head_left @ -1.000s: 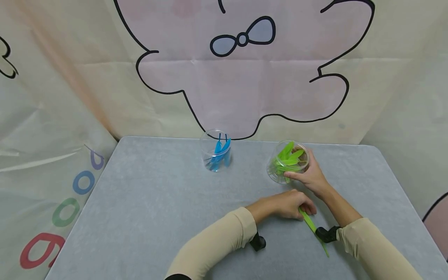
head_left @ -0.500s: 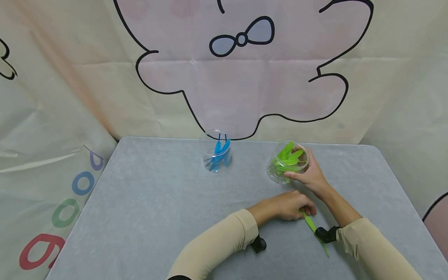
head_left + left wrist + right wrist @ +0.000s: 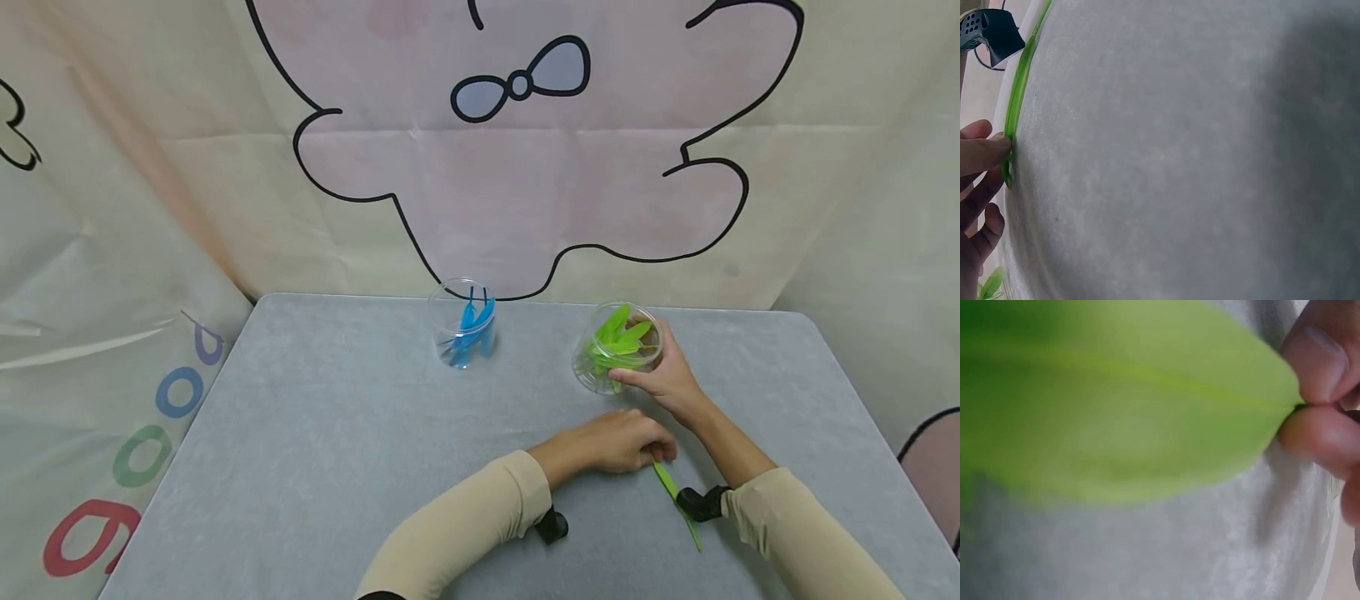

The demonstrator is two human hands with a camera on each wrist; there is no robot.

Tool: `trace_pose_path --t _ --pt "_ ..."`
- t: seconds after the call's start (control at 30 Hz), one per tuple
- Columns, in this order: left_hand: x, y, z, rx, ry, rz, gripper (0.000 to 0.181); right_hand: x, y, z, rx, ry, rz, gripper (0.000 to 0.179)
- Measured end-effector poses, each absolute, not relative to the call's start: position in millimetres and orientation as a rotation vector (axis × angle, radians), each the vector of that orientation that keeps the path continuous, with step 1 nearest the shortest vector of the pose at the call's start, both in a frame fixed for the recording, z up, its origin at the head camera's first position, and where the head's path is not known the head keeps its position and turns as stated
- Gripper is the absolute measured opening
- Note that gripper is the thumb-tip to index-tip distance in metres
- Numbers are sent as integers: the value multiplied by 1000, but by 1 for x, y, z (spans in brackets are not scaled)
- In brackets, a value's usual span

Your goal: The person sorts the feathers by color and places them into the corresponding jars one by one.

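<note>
Low over the table, my left hand (image 3: 626, 440) pinches one end of a long green feather (image 3: 677, 496) between thumb and fingertips. The feather slants down to the right, its thin end passing beside the right wrist's camera. In the left wrist view the feather (image 3: 1019, 94) appears nearly edge-on, a short end poking past the fingers. Seen from the right wrist, its broad blurred face (image 3: 1122, 412) narrows to the pinched tip. My right hand (image 3: 663, 375) grips a clear cup (image 3: 592, 379) from the right side. Several green feathers (image 3: 618, 337) fill that cup.
Farther left stands a second clear cup (image 3: 442, 329) holding several blue feathers (image 3: 471, 333). Both cups are near the back of the grey table (image 3: 337, 433). A printed cloth (image 3: 495, 192) hangs behind it. Black wrist cameras (image 3: 552, 525) stick out under the forearms.
The feather's pinched end, earlier partly showing past the left fingertips in the head view, is now covered by them. Its thin end has shifted slightly left. The right hand and cup stay put.
</note>
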State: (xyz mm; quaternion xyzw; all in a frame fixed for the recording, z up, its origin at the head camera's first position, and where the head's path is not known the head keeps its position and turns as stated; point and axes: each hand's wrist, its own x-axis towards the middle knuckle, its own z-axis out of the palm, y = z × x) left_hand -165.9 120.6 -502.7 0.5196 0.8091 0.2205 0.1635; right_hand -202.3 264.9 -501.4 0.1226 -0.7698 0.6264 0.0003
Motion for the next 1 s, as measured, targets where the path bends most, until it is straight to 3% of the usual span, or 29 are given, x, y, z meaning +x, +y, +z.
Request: trace_pose_path --t 1.0 --pt "-185 82 -484 1559 2374 678 18 -204 266 -503 383 -2411 2006 89"
